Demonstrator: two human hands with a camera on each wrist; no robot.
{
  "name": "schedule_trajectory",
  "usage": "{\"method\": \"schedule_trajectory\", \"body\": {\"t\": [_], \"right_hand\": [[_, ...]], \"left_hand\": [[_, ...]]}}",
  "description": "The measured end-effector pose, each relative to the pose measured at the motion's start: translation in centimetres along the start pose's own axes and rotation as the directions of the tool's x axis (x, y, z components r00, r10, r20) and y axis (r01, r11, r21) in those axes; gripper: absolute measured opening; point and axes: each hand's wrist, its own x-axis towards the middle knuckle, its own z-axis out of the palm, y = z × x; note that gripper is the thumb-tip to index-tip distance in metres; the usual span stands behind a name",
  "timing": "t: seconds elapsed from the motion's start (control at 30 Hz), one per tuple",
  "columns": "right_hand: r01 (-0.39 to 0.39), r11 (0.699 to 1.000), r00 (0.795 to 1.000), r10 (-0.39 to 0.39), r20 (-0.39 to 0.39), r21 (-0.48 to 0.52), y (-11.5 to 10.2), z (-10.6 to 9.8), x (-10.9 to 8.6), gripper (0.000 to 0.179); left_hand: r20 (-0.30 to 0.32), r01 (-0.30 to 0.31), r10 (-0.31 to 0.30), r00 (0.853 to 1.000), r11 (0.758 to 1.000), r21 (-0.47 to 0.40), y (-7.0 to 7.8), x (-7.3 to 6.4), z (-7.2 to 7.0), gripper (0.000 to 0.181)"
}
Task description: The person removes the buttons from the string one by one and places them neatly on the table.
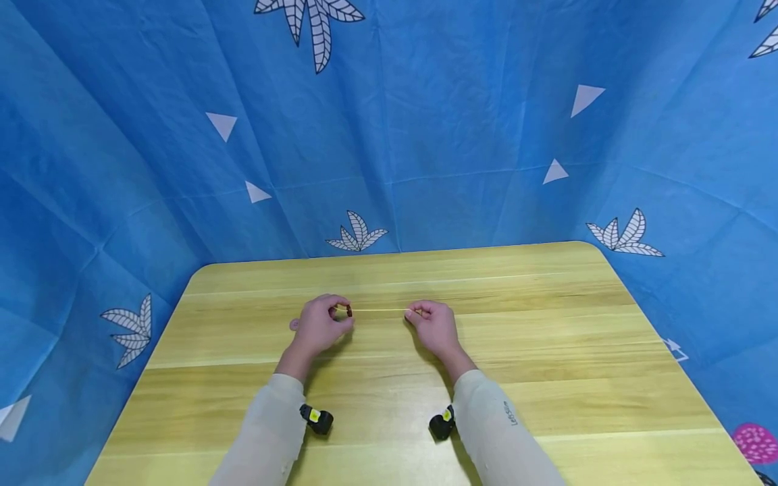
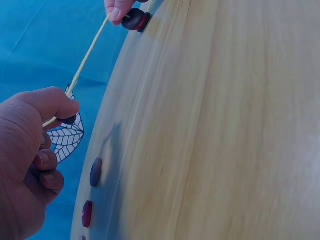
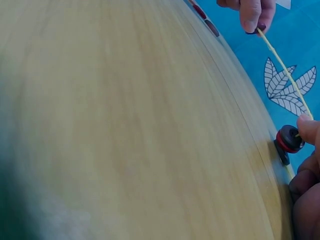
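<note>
The left hand [image 1: 319, 325] is curled, its thumb and forefinger pinching one end of a thin yellow string [image 1: 378, 310] together with a dark button [image 1: 349, 311] at that end. In the left wrist view this hand [image 2: 30, 155] fills the near left corner, the string [image 2: 85, 59] running up and away from its thumb to the other hand. The right hand [image 1: 430, 324] is curled too, pinching the opposite end of the string, which stretches taut and level between the 2 hands just above the table [image 1: 547, 351]. In the right wrist view a small stack of red and black buttons [image 3: 289, 139] sits threaded on the string [image 3: 285, 67] right at the fingertips [image 3: 308, 129] of the right hand.

Both hands hover over the middle of the yellow wooden table, near each other. Just left of the left hand a pinkish loose button [image 1: 294, 325] lies flat on the table; the left wrist view shows 2 such loose buttons [image 2: 95, 171] in a row there. Pale sleeves [image 1: 267, 432] cover both forearms. A blue cloth [image 1: 425, 121] printed with white leaves and triangles hangs behind and around the table.
</note>
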Motion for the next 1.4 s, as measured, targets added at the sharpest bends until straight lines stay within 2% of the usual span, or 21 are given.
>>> {"method": "schedule_trajectory", "body": {"t": [0.17, 0.4, 0.5, 0.8, 0.97, 1.13, 1.4], "right_hand": [[-0.005, 1.0, 1.0, 0.005, -0.003, -0.001, -0.1, 0.1, 0.0, 0.005], [-0.013, 1.0, 1.0, 0.013, 0.003, 0.0, -0.3, 0.2, -0.1, 0.005], [-0.015, 1.0, 1.0, 0.014, 0.005, 0.003, -0.4, 0.3, -0.1, 0.006], [-0.006, 1.0, 1.0, 0.006, 0.004, -0.007, -0.6, 0.3, 0.0, 0.004], [-0.009, 1.0, 1.0, 0.009, -0.007, -0.015, -0.5, 0.1, 0.0, 0.004], [-0.003, 1.0, 1.0, 0.003, -0.02, -0.025, -0.3, 0.0, 0.0, 0.005], [-0.014, 1.0, 1.0, 0.013, -0.021, -0.025, -0.3, 0.2, -0.2, 0.005]], "left_hand": [[0.003, -0.001, 0.001, 1.0, 1.0, -0.004, -0.6, -0.3, -0.5, 0.031], [-0.006, -0.075, 0.075, 0.997, 0.997, -0.034, -1.7, -0.4, -1.0, 0.028], [-0.01, -0.084, 0.083, 0.996, 0.996, -0.036, -2.2, -0.5, -1.3, 0.028], [-0.011, -0.071, 0.071, 0.997, 0.997, -0.019, -2.8, -1.1, -2.2, 0.02], [0.038, -0.041, 0.04, 0.998, 0.999, 0.011, -3.2, -1.5, -2.7, 0.015], [0.079, -0.019, 0.016, 0.997, 0.999, 0.043, -3.8, -2.2, -2.8, 0.019], [0.126, 0.025, -0.03, 0.992, 0.999, 0.039, -4.1, -2.8, -3.0, 0.021]]}}
